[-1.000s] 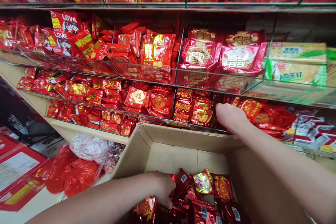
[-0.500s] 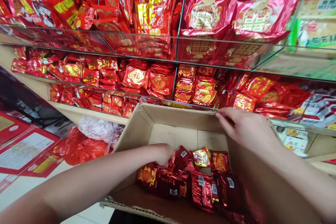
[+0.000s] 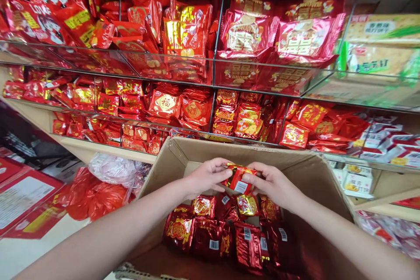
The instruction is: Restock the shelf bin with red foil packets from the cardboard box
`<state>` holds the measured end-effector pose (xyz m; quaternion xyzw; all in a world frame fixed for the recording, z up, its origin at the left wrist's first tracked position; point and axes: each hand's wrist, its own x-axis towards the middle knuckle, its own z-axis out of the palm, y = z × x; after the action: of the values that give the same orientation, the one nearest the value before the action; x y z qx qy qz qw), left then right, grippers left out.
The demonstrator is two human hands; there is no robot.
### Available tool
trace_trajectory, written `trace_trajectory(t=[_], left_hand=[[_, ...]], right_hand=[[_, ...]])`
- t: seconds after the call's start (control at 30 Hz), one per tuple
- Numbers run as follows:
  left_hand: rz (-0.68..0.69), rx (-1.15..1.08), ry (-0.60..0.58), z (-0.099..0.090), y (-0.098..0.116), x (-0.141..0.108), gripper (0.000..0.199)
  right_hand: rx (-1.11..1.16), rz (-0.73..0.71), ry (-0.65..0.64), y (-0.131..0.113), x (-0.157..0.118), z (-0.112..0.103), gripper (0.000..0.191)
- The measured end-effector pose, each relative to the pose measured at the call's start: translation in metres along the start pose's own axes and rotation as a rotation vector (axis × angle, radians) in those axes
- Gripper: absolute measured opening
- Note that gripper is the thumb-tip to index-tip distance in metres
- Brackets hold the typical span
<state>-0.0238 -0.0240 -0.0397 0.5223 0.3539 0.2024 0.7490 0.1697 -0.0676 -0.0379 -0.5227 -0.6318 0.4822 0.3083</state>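
Observation:
Between my two hands is a small red snack packet (image 3: 239, 178) with a white barcode label facing up. My left hand (image 3: 210, 176) pinches its left end, and my right hand (image 3: 271, 182) grips its right end with the thumb on top. Both hands are over an open cardboard box (image 3: 197, 148). Inside the box, below my hands, lie several red and gold packets, among them a gold-fronted packet (image 3: 247, 204) and a dark red packet (image 3: 206, 238) with a barcode.
Behind the box rise shelves with clear dividers, stocked with red snack packets (image 3: 188, 30) and pink-red bags (image 3: 246, 35). Green-edged packages (image 3: 380, 59) stand at the right. Red plastic bags (image 3: 95, 192) and clear plastic (image 3: 113, 168) lie left of the box.
My left hand has lifted a red packet from inside the box. My right hand has left the box's rim and now holds the packet too. The view has shifted slightly.

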Motion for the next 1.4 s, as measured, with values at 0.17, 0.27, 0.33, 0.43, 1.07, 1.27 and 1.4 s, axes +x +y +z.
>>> trace_trajectory(t=[0.17,0.27,0.33,0.43,1.07,1.27,1.4], left_hand=[[-0.154,-0.364,-0.165,0.001,0.003,-0.004,0.044],[-0.061,-0.358,-0.039,0.002,0.006,-0.007,0.048],[0.013,-0.288,0.028,0.004,0.007,-0.008,0.053],[0.127,-0.191,0.071,0.008,0.006,-0.008,0.056],[0.103,0.168,-0.098,0.005,-0.029,0.004,0.057],[0.007,0.187,-0.107,0.002,-0.026,0.004,0.050],[0.054,0.273,0.030,0.000,-0.019,0.011,0.032]], right_hand=[[-0.249,-0.239,0.191,-0.001,-0.007,0.001,0.024],[-0.297,-0.337,0.159,-0.001,-0.012,0.004,0.032],[-0.200,-0.284,0.161,-0.003,-0.013,0.004,0.040],[0.186,-0.060,0.158,-0.008,-0.012,0.003,0.039],[0.096,0.084,-0.027,0.015,-0.005,0.008,0.045],[0.197,0.163,-0.026,0.016,-0.004,0.008,0.034],[0.078,0.081,0.005,0.017,0.000,0.004,0.024]])
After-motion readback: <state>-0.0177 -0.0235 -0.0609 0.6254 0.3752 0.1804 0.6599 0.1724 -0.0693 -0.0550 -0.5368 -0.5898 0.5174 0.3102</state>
